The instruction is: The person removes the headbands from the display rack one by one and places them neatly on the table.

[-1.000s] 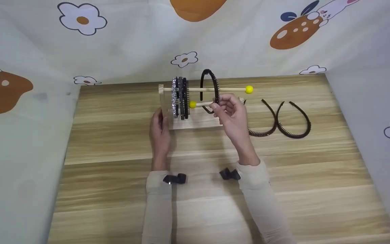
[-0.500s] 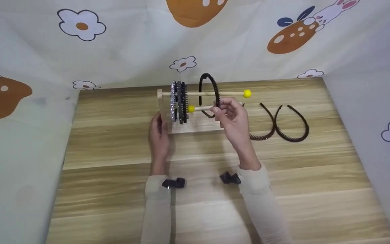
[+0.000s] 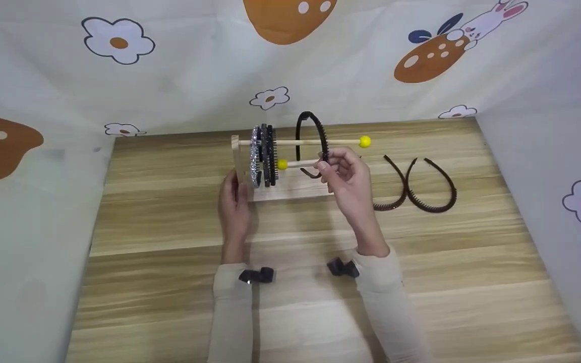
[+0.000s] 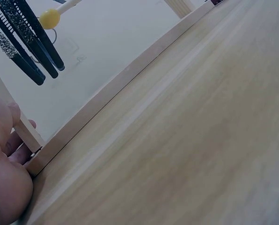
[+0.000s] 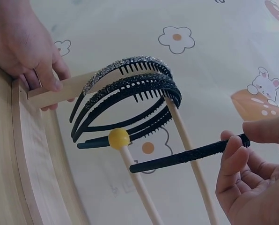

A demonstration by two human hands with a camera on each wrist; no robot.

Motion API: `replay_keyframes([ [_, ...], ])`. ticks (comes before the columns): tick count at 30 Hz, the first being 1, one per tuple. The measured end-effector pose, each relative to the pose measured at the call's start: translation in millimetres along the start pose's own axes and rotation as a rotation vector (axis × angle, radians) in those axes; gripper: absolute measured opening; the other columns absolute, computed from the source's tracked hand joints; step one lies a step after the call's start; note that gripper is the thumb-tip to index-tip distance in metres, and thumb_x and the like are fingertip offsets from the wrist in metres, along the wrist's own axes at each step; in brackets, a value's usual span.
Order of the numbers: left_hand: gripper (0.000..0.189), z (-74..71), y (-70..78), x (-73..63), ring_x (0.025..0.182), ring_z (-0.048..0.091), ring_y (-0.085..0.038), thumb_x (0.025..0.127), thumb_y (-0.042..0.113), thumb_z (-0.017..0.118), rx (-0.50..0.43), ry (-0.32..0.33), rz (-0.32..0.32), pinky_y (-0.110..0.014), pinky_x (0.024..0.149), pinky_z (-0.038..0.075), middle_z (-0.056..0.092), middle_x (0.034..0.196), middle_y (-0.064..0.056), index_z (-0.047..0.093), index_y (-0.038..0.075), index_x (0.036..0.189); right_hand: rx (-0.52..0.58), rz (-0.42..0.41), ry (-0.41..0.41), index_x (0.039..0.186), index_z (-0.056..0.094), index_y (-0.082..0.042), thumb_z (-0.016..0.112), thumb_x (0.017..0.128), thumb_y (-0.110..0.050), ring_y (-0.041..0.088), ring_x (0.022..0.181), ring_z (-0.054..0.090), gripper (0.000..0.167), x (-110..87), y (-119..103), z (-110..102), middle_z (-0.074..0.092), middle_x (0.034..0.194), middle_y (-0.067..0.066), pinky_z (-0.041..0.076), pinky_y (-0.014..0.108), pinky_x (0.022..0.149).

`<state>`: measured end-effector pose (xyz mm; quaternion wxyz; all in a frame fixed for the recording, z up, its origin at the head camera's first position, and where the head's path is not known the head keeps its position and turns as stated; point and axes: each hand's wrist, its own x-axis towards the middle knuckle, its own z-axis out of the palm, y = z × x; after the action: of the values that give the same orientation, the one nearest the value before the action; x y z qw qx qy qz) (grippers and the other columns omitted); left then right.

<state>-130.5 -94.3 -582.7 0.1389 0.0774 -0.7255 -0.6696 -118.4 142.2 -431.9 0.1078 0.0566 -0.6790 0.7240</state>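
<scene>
My left hand [image 3: 234, 212] grips the foot of the upright post [image 3: 235, 156] of a wooden stand; its thumb and fingers show around the post in the left wrist view. My right hand [image 3: 349, 179] pinches a black toothed headband [image 3: 325, 138] between thumb and fingers. In the head view that headband loops around the long upper rod [image 3: 341, 142], which ends in a yellow ball [image 3: 365, 141]. Nearer the post, a silver glittery headband [image 5: 125, 63] and darker headbands [image 5: 125, 89] hang together on the rod. The right hand hides part of the stand's base [image 3: 290, 191].
A second, lower rod ends in another yellow ball [image 3: 282, 164], beside the hanging headbands. Two dark headbands lie on the wood-grain table to the right, a brown one [image 3: 391, 206] partly behind my right hand and another [image 3: 452, 194]. A patterned cloth [image 3: 194, 75] stands behind.
The head view has tilted slightly, so the scene sits a little lower and farther left. Both hands keep their holds on the post and the headband, almost still.
</scene>
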Motion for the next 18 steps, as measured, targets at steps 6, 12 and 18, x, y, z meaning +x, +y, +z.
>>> replay_keyframes([
  [6, 0.046, -0.3, 1.1, -2.4, 0.148, 0.056, -0.035, 0.118, 0.016, 0.052, 0.006, -0.003, -0.027, -0.046, 0.128, 0.046, 0.057, 0.161, -0.019, 0.050, 0.007, 0.163, 0.013, 0.001, 0.022, 0.113, 0.071, 0.005, 0.071, 0.099, 0.007, 0.019, 0.075, 0.064, 0.014, -0.7, -0.7, -3.5, 0.074, 0.094, 0.006, 0.052, 0.020, 0.056],
  [12, 0.046, -0.6, 2.1, -1.0, 0.150, 0.054, -0.035, 0.118, 0.014, 0.051, 0.005, -0.013, -0.020, -0.045, 0.130, 0.044, 0.055, 0.163, -0.019, 0.050, 0.006, 0.163, 0.003, -0.011, 0.017, 0.116, 0.070, 0.008, 0.070, 0.098, 0.009, 0.015, 0.076, 0.064, 0.017, 0.4, -2.8, -5.5, 0.074, 0.095, 0.006, 0.054, 0.019, 0.058],
  [18, 0.046, -0.2, 3.5, 1.0, 0.143, 0.059, -0.033, 0.118, 0.015, 0.052, -0.006, -0.016, -0.017, -0.046, 0.126, 0.047, 0.059, 0.159, -0.018, 0.051, 0.007, 0.163, 0.003, -0.024, 0.021, 0.115, 0.069, 0.009, 0.069, 0.099, 0.009, 0.018, 0.077, 0.065, 0.016, 1.3, -6.1, -8.6, 0.074, 0.096, 0.006, 0.055, 0.019, 0.061],
])
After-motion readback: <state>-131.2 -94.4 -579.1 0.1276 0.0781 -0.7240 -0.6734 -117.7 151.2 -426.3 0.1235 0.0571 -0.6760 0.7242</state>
